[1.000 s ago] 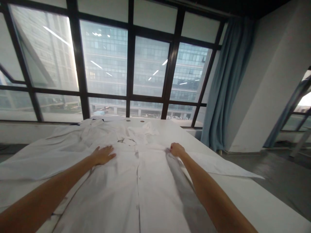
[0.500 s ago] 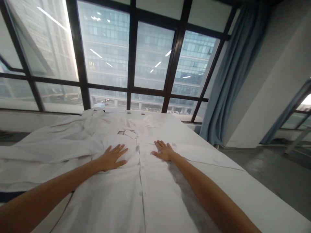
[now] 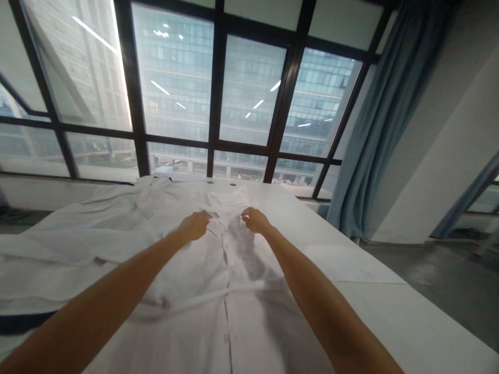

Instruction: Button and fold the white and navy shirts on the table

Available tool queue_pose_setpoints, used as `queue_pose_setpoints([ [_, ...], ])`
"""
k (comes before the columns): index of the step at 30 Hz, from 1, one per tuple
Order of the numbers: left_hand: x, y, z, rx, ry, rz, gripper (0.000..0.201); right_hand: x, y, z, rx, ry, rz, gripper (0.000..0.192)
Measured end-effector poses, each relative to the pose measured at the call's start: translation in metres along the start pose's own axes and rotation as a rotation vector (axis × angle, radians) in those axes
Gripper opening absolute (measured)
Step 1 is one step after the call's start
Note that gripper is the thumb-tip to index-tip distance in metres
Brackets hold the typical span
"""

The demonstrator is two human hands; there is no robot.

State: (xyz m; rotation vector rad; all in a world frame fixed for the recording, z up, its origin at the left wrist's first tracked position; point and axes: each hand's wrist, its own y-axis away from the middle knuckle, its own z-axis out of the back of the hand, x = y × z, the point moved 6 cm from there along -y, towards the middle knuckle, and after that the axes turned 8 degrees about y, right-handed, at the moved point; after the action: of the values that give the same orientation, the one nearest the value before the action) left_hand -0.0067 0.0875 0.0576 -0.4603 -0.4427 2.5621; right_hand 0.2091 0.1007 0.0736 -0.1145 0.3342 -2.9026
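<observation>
A white button-up shirt [image 3: 210,311] lies front up on the table, its buttoned placket running toward me. Near its collar end, my left hand [image 3: 195,225] is closed, pinching the cloth on the left side beside a paper tag partly hidden by the fingers. Opposite it, my right hand [image 3: 256,221] has thumb and fingers pinched on the shirt right of the placket. Between the hands the cloth is lifted and wrinkled, with a shadow below my right hand.
More white garments [image 3: 78,244] lie in a heap on the left. The white table [image 3: 374,301] extends right, its edge running diagonally toward the floor. Dark-framed windows [image 3: 179,83] stand behind it, and a blue curtain [image 3: 366,150] hangs at the right.
Both hands were spread flat on the shirt. They have moved away from me toward the collar and closed on the cloth, which now rises in folds.
</observation>
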Motion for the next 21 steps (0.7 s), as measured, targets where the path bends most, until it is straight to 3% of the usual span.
queue_pose_setpoints([
  [4, 0.008, -0.023, -0.022, 0.076, -0.040, -0.059, 0.051, 0.010, -0.033, -0.025, 0.019, -0.043, 0.081, 0.055],
  [7, 0.016, -0.022, -0.031, 0.086, -0.039, -0.052, 0.043, 0.011, -0.035, -0.033, 0.046, -0.055, 0.096, 0.060],
  [12, 0.013, -0.005, -0.017, -0.041, 0.053, -0.058, 0.025, 0.010, -0.010, -0.014, -0.046, -0.022, 0.089, 0.040],
  [16, 0.006, 0.008, -0.005, -0.119, 0.105, -0.005, 0.029, 0.014, 0.019, -0.004, -0.130, 0.028, 0.076, 0.025],
  [19, 0.011, 0.015, -0.003, -0.145, 0.101, 0.177, 0.032, 0.018, 0.036, -0.009, -0.143, 0.043, 0.028, 0.037],
  [21, 0.012, 0.017, -0.006, -0.141, 0.090, 0.201, 0.033, 0.021, 0.042, -0.016, -0.127, 0.068, -0.026, 0.048],
])
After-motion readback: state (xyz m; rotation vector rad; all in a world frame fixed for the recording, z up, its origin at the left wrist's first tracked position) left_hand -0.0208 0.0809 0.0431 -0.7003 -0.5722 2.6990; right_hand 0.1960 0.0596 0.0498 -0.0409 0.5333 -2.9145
